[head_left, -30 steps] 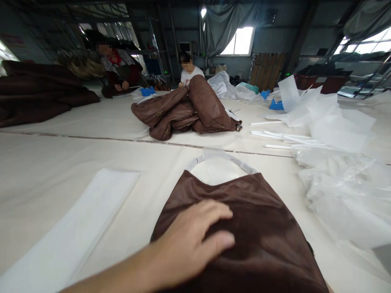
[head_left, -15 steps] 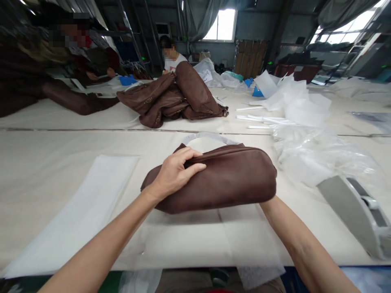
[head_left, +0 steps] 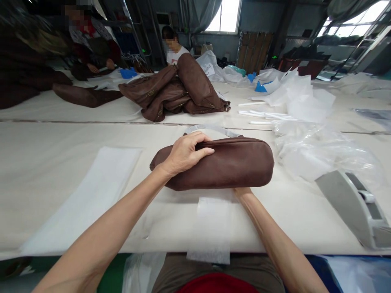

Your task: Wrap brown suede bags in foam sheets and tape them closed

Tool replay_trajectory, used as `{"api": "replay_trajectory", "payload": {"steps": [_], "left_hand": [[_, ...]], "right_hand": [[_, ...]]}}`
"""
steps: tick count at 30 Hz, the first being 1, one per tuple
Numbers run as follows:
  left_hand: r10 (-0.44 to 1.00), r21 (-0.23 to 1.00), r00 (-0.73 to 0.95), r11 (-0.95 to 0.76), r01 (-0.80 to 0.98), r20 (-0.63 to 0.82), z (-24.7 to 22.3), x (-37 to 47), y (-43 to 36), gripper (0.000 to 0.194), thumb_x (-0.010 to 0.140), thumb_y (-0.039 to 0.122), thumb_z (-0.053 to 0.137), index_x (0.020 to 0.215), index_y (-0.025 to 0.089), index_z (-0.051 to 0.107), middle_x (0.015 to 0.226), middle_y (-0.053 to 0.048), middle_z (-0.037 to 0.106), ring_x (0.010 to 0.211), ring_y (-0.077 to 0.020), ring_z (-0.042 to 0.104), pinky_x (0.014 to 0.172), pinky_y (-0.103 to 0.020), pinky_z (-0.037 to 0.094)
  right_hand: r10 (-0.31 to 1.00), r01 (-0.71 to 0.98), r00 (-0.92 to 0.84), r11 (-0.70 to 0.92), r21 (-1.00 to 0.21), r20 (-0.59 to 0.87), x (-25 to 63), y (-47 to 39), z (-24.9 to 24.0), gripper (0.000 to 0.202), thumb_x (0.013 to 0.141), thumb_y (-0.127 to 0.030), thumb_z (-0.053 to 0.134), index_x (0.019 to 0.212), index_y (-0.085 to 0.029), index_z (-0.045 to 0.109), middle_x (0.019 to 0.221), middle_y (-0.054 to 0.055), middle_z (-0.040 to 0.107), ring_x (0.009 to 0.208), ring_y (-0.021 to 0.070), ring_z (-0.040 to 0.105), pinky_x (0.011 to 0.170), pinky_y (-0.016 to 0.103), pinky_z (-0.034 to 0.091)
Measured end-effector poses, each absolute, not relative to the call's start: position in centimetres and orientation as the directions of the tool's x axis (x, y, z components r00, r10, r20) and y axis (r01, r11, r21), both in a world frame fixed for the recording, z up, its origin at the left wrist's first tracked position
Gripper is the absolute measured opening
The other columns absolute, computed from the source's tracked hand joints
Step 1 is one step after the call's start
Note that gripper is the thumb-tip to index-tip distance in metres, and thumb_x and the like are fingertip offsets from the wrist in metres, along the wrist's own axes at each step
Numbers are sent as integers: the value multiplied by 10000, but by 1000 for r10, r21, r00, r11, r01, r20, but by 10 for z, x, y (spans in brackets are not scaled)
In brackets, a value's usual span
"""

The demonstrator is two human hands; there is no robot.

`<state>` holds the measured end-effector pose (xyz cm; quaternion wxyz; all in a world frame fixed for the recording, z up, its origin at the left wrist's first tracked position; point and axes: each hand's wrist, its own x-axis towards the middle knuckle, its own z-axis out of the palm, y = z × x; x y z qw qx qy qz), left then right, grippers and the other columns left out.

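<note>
A brown leather bag (head_left: 235, 167) lies across the middle, its smooth long side facing me. My left hand (head_left: 187, 152) grips its upper edge, thumb on the near face and fingers over the far side. My right hand (head_left: 243, 193) reaches under the bag; only the wrist and heel show, and its fingers are hidden. Behind the bag a pale wrapped handle (head_left: 214, 129) arches up. From beneath the bag a strip of thin white foam sheet (head_left: 212, 232) runs toward me and hangs over the table edge.
White sheets (head_left: 88, 195) lie at left on the table (head_left: 36, 162). A grey tape dispenser (head_left: 351, 207) and crumpled clear plastic (head_left: 324, 154) are at right. More brown bags (head_left: 171, 93), white rods (head_left: 265, 115) and papers (head_left: 299, 93) lie farther back. Two people work beyond.
My right forearm has shifted left, farther beneath the bag. The bag is turned slightly and sits higher in view. More of the foam strip shows below it.
</note>
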<state>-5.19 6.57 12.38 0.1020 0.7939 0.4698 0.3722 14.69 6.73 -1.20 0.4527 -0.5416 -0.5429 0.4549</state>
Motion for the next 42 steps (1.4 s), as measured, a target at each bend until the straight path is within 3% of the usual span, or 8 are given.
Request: {"api": "replay_trajectory", "payload": {"steps": [8, 10, 14, 18, 22, 27, 37, 42], "left_hand": [[876, 486, 354, -477, 732, 327, 60, -49, 35, 207, 930, 358, 590, 1084, 220, 596, 983, -23, 631, 911, -184, 609, 811, -300, 468], [895, 447, 367, -446, 775, 255, 61, -53, 29, 340, 906, 401, 627, 1191, 231, 556, 1062, -34, 626, 987, -205, 601, 857, -317, 458], [915, 219, 381, -401, 889, 131, 73, -60, 11, 882, 742, 557, 763, 1449, 240, 342, 1130, -73, 602, 1002, -265, 570, 832, -353, 421], [906, 31, 416, -419, 908, 78, 73, -56, -1, 1114, 690, 498, 825, 1537, 268, 140, 1143, -84, 568, 977, -269, 543, 794, -347, 375], [917, -28, 386, -386, 922, 98, 67, -51, 8, 1011, 737, 390, 807, 1520, 230, 187, 1142, -94, 565, 975, -266, 536, 797, -351, 355], [910, 21, 392, -399, 917, 137, 64, -53, 16, 887, 738, 355, 809, 1452, 217, 302, 1103, -57, 585, 980, -248, 551, 825, -341, 355], [796, -156, 526, -503, 850, 299, 44, -51, 3, 58, 927, 176, 537, 973, 174, 571, 860, -56, 584, 756, -201, 493, 672, -331, 327], [783, -148, 530, -512, 846, 325, 28, -52, 11, 183, 968, 152, 429, 913, 184, 601, 793, -50, 580, 692, -191, 467, 644, -332, 326]], "right_hand": [[953, 430, -172, -155, -889, -250, 274, -18, -7, 447, 786, -571, 619, 959, -170, 716, 953, 113, 739, 867, 279, 692, 833, 421, 561], [992, 616, -70, -43, -786, -108, 298, -22, 11, 471, 829, -595, 567, 992, -178, 710, 941, 111, 737, 828, 274, 697, 780, 410, 575], [835, 786, -358, 511, -349, 417, 288, 1, 54, 648, 879, -499, 585, 1435, -197, 441, 1475, 144, 462, 1333, 341, 454, 1058, 506, 420], [653, 704, -679, 708, 46, 336, 244, 39, 63, 906, 818, -364, 699, 1551, -217, 186, 1569, 170, 290, 1420, 395, 281, 1067, 587, 343], [669, 713, -696, 688, 137, 259, 227, 65, 47, 1050, 769, -306, 759, 1560, -192, 76, 1205, 156, 596, 1056, 330, 563, 795, 426, 474], [643, 698, -712, 694, 178, 284, 237, 67, 44, 1009, 780, -292, 735, 1541, -156, 86, 1062, 121, 593, 919, 294, 549, 705, 371, 425], [409, 605, -723, 763, 226, 556, 258, 59, 0, 98, 946, -159, 483, 1043, -157, 494, 859, 85, 573, 756, 229, 495, 697, 352, 365], [437, 556, -820, 763, 331, 369, 247, 62, 31, 70, 930, -181, 504, 871, -188, 541, 727, 40, 513, 693, 221, 484, 634, 338, 350]]}}
